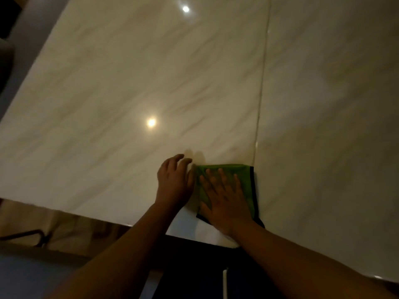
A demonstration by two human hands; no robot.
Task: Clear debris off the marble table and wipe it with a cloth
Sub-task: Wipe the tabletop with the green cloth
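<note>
A glossy marble table (151, 72) fills most of the view. A folded green cloth (246, 180) with a dark edge lies near the table's front edge, beside a seam in the slab. My right hand (222, 199) presses flat on the cloth with fingers spread and straight. My left hand (174, 182) rests on the bare marble right next to the cloth's left edge, fingers loosely bent, holding nothing. I see no debris on the visible surface.
A seam (260, 104) runs front to back through the tabletop right of centre. Two ceiling lights reflect off the marble. The table's front edge (86, 215) runs diagonally at lower left, with a dark metal frame (32, 235) below it on the floor side.
</note>
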